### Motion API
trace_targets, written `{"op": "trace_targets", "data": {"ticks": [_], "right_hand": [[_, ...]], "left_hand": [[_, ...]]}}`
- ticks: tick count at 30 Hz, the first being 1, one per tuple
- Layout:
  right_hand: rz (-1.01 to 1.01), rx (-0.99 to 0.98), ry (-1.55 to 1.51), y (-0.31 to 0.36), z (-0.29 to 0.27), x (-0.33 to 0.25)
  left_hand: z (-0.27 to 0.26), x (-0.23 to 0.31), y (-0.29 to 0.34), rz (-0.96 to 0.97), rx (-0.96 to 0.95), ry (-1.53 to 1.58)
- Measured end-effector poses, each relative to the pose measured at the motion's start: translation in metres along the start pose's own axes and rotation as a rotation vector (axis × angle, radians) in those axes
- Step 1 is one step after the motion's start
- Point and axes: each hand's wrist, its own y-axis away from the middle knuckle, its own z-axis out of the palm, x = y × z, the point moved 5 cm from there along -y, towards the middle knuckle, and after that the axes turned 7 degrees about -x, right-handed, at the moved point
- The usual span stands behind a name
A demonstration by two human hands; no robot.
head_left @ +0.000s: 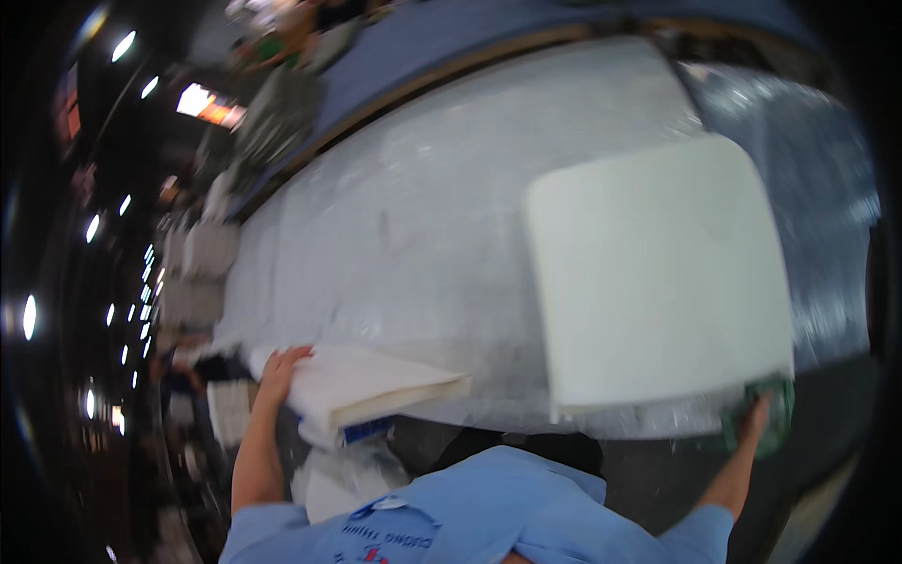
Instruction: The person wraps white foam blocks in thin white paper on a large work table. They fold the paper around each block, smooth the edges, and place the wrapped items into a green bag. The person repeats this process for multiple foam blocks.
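A large white slab with rounded far corners (662,282), perhaps a foam pad, lies flat on the right part of the plastic-covered table (395,244). At its near right corner is my right hand (757,414), blurred, closed around a green see-through thing (778,414) whose kind I cannot make out. On the left, my left hand (284,371) rests with fingers stretched over the far left end of a thick white folded piece (376,381). That piece lies at the table's near edge, and a blue item (366,430) shows beneath it.
A white plastic-wrapped bundle (352,479) sits below the table edge, close to my body. Stacked pale bundles (202,273) stand to the left. Beyond the table runs a blue surface (423,56). Shiny plastic-covered material (799,197) lies at far right.
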Motion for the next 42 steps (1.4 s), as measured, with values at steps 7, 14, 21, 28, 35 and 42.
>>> {"op": "trace_targets", "data": {"ticks": [7, 14, 21, 28, 35, 42], "right_hand": [[-0.291, 0.700, 0.526, 0.093, -0.035, -0.090], [-1.182, 0.682, 0.251, 0.201, 0.072, -0.180], [-1.078, -0.803, 0.315, 0.422, 0.441, -0.134], [-1.587, -1.354, 1.442, 0.687, 0.628, 0.005], [-1.307, -1.121, 1.988, 0.694, 0.703, 0.113], [-1.288, -0.828, 1.943, 0.704, 0.730, 0.119]], "left_hand": [[0.017, -0.051, 0.011, -0.054, -0.022, -0.012], [0.020, -0.062, -0.006, 0.026, -0.001, -0.166], [0.021, -0.061, 0.000, 0.123, 0.135, -0.014], [0.016, -0.086, 0.006, 0.339, 0.270, 0.297], [-0.009, -0.139, 0.044, 1.029, 0.282, 0.897], [0.089, -0.286, 0.026, 0.697, -0.539, 1.314]]}}
